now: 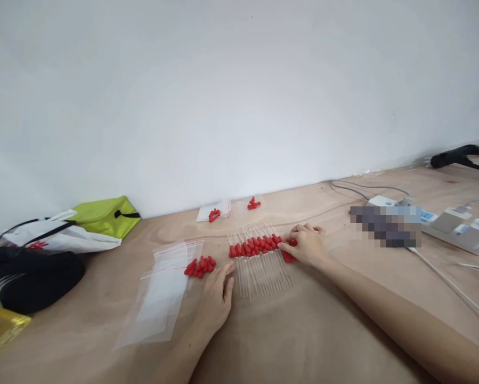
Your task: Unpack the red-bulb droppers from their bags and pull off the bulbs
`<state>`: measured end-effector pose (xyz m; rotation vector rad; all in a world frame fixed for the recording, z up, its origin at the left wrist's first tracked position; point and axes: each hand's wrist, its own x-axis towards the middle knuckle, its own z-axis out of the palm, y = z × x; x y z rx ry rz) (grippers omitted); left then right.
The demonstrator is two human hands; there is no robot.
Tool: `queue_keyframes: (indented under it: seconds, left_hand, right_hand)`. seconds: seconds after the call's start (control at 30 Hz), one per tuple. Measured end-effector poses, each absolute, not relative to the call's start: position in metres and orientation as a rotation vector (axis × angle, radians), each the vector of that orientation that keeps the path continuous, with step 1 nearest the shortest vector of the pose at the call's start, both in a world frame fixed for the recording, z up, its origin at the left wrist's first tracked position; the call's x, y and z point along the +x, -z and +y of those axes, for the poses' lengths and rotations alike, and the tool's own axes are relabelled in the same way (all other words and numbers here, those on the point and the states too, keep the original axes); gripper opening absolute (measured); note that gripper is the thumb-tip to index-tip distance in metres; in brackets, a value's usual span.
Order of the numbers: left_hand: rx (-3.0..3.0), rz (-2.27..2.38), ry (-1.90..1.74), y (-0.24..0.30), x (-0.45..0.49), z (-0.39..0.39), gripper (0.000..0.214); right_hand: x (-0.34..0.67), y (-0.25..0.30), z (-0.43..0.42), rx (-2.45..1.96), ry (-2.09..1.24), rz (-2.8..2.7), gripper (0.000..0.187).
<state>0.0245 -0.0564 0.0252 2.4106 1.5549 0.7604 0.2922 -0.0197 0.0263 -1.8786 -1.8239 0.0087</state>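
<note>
Thin clear tubes with red bulb ends lie side by side, like droppers. Their red ends meet along the middle, and tubes point both away from me and towards me. At the right end of this row rests my right hand, its thumb and fingers bent around red bulbs there; exactly what they grip is partly hidden. My left hand lies on the table left of the tubes, fingers stretched out and holding nothing. Just beyond its fingertips is a small pile of loose red bulbs.
Clear zip bags lie on the left, partly under the loose pile. Small bags with red pieces sit by the wall. A lime-green bag and black cap are far left. Power strips with cables stand right.
</note>
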Motion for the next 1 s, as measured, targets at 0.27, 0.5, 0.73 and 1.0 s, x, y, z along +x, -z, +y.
queue_keyframes:
  seconds: [0.27,0.5,0.73,1.0]
  left_hand:
    - [2.431,1.498,-0.8,-0.025,0.024,-0.057,0.031]
    - [2.49,1.611,-0.899,-0.016,0.022,-0.055,0.039]
    - [2.796,1.428,-1.103,-0.026,0.024,-0.061,0.045]
    - [2.908,1.143,-1.051,-0.032,0.042,-0.068,0.018]
  right_hand:
    - [0.294,-0.034,-0.022,-1.835,-0.025,-1.586,0.027]
    - [0.285,-0.039,-0.049,-1.407,0.118,-1.563,0.015]
    - [0.254,-0.02,-0.084,-1.163,-0.01,-2.012,0.006]
    - [0.25,-0.018,-0.081,-1.085,-0.042,-2.069,0.009]
